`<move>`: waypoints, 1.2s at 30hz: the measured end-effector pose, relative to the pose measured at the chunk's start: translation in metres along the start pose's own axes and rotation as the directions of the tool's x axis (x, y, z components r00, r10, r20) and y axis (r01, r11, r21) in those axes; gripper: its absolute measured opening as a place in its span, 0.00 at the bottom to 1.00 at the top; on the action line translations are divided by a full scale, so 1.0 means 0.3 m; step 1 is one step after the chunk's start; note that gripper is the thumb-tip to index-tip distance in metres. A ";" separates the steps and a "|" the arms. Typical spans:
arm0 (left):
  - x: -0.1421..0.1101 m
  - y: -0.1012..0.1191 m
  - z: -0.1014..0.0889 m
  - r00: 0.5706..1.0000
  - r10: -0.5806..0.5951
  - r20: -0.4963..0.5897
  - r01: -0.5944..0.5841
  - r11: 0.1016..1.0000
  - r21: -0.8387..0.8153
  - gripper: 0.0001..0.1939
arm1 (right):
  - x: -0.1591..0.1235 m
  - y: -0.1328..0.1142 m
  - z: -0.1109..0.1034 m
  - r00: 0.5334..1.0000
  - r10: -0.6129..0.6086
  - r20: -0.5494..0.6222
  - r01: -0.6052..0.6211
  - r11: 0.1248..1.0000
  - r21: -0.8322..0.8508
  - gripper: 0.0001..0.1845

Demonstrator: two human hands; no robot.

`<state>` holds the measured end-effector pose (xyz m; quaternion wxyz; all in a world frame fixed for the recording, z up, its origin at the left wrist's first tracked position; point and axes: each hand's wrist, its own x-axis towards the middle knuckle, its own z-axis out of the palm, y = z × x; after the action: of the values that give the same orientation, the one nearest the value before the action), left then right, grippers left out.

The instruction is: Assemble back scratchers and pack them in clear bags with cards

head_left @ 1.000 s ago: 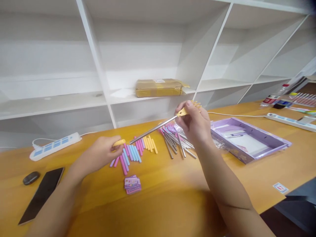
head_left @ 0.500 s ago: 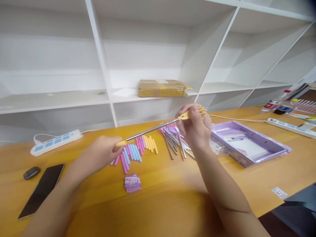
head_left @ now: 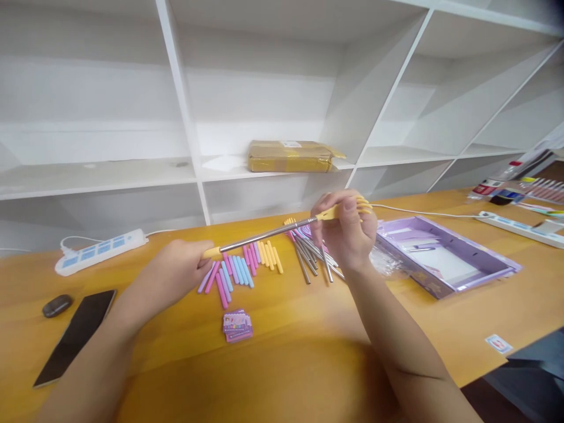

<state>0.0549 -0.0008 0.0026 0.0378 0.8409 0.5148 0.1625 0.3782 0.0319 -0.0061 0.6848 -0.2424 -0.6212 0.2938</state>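
Observation:
Between my hands a telescopic back scratcher [head_left: 268, 235] is held above the table, slanting up to the right. It has a metal rod, a yellow claw head and a yellow grip sleeve [head_left: 211, 252] at its left end. My left hand [head_left: 183, 264] is closed round that sleeve. Closed on the claw head is my right hand [head_left: 346, 229], with the yellow tines showing past the fingers. Below lie several loose grip sleeves [head_left: 238, 271] in pink, purple, blue and yellow. Near my right wrist is a pile of back scratchers [head_left: 311, 252] with bare metal rods.
A purple box tray [head_left: 453, 288] and clear plastic bags [head_left: 388, 261] lie to the right. Small printed cards [head_left: 238, 326] sit in front. At left are a phone [head_left: 77, 338], a black case [head_left: 57, 305] and a power strip [head_left: 103, 251]. White shelving with a cardboard box [head_left: 291, 157] stands behind.
The rod's left end and my left hand have shifted slightly left and up. My right hand has tipped slightly and still holds the claw head. Things on the table have not moved.

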 end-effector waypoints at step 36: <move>-0.019 0.008 0.021 0.962 0.020 -0.273 0.078 0.936 0.344 0.17 | -0.025 0.043 0.042 0.955 -0.158 0.250 0.109 0.974 0.199 0.21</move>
<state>0.0565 -0.0062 -0.0040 -0.1817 0.7959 0.5482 0.1816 0.3639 0.0354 -0.0188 0.6337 -0.0945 -0.6921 0.3324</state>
